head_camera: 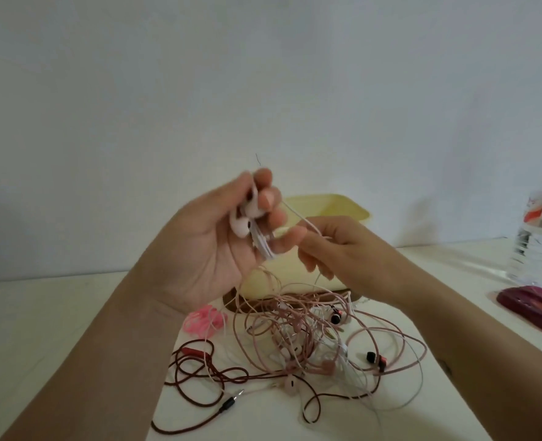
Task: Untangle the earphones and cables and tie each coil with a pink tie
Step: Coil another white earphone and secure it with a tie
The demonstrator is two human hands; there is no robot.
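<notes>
Pink earbuds (241,225), two, lie gripped in the left hand (199,249); the right hand (338,246) pinches their one cord (298,215).

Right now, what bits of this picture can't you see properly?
All in the head view:
- Yellow box: inside hidden by its own front wall.
- Water bottle: cut off by the right edge, label blurred.
- Dark red thing: cut off by the right edge.
- Pink ties: partly behind the left hand, too bunched to count.
- Cable tangle: too knotted to trace any cord.
</notes>
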